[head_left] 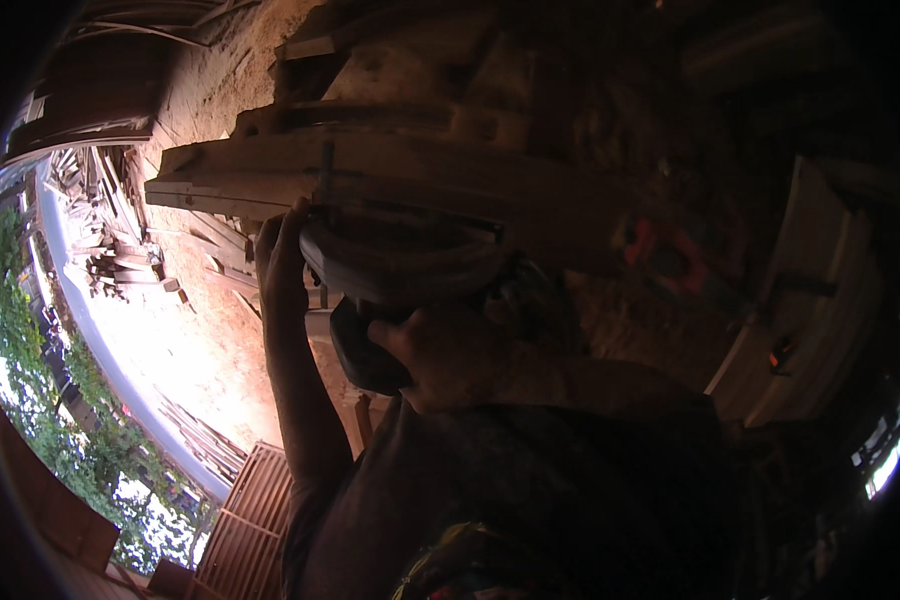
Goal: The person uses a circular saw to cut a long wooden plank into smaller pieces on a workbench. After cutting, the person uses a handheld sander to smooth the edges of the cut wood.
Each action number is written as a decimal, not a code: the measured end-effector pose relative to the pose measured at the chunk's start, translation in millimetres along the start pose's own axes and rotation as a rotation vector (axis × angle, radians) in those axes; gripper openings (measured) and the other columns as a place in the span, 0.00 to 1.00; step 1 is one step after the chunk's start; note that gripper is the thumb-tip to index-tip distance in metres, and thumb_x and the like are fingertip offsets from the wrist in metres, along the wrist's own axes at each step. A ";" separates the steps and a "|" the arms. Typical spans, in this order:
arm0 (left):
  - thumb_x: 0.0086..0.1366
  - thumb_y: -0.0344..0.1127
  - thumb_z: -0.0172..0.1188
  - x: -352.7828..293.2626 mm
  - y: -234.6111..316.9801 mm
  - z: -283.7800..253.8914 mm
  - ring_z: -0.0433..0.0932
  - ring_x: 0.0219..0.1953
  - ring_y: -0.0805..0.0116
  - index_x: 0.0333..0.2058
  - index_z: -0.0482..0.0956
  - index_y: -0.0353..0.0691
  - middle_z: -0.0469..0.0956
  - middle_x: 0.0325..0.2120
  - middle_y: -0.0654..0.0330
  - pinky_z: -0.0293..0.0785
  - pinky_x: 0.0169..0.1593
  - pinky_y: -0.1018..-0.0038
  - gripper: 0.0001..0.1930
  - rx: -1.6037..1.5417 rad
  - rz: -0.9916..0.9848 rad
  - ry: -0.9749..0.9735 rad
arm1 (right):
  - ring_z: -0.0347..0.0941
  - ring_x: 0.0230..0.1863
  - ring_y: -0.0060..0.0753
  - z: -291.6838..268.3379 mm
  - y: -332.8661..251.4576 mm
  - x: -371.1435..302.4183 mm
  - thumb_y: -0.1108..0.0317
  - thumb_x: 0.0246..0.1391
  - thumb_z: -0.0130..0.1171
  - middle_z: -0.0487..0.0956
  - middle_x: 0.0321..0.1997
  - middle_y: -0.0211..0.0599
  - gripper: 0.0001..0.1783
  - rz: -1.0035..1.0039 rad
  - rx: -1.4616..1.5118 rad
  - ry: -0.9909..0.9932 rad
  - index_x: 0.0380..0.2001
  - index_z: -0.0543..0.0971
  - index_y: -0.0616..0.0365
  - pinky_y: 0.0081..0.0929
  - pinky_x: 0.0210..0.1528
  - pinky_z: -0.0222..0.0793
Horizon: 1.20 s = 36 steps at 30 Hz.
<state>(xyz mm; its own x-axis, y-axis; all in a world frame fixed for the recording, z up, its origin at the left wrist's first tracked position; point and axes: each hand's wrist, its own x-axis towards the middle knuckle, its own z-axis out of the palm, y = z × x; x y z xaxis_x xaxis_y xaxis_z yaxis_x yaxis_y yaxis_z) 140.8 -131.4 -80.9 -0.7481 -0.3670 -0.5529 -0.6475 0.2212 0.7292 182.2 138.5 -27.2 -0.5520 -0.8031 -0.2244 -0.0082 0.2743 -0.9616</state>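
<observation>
A dark power tool with a rounded guard, seemingly a circular saw, lies against the near side of a long wooden beam. My right hand is closed around its black rear grip, with the thumb over the top. At the tool's left end, my left hand has its fingers bent against the front edge, close to the beam. An upright dark bar crosses the beam just beyond that hand. Deep shade hides the blade area and most of the right fingers.
A red and black object lies in shadow to the right. Pale boards carry a small orange and black item. Scrap wood is heaped on the sunlit dirt at left, and a slatted wooden stack stands lower left.
</observation>
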 end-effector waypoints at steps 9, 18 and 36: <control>0.71 0.52 0.70 15.2 -0.8 -12.0 0.74 0.31 0.78 0.42 0.85 0.33 0.79 0.30 0.65 0.68 0.35 0.78 0.23 -0.048 0.012 0.027 | 0.89 0.44 0.55 2.6 -7.6 22.5 0.67 0.44 0.75 0.87 0.40 0.60 0.31 0.090 0.046 -0.043 0.53 0.81 0.65 0.46 0.53 0.86; 0.71 0.53 0.70 31.5 -6.0 -29.4 0.76 0.34 0.77 0.43 0.86 0.35 0.81 0.33 0.64 0.70 0.38 0.77 0.22 -0.046 0.021 0.023 | 0.88 0.36 0.59 19.2 -5.2 45.0 0.68 0.48 0.72 0.86 0.33 0.55 0.27 0.012 0.031 0.072 0.53 0.78 0.65 0.48 0.43 0.86; 0.71 0.53 0.69 45.8 8.9 -55.2 0.76 0.25 0.77 0.45 0.84 0.32 0.79 0.28 0.63 0.71 0.27 0.77 0.25 -0.038 0.010 0.023 | 0.87 0.42 0.61 20.8 -11.3 88.4 0.68 0.46 0.74 0.86 0.36 0.61 0.26 -0.033 0.087 0.124 0.49 0.78 0.63 0.51 0.50 0.84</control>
<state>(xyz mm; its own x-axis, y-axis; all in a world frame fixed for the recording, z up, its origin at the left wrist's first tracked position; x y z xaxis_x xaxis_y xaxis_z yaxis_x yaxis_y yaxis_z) 108.8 -196.1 -77.6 -0.7508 -0.3859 -0.5361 -0.6335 0.1907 0.7499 150.9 53.4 -39.5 -0.6516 -0.7377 -0.1768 0.0419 0.1978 -0.9794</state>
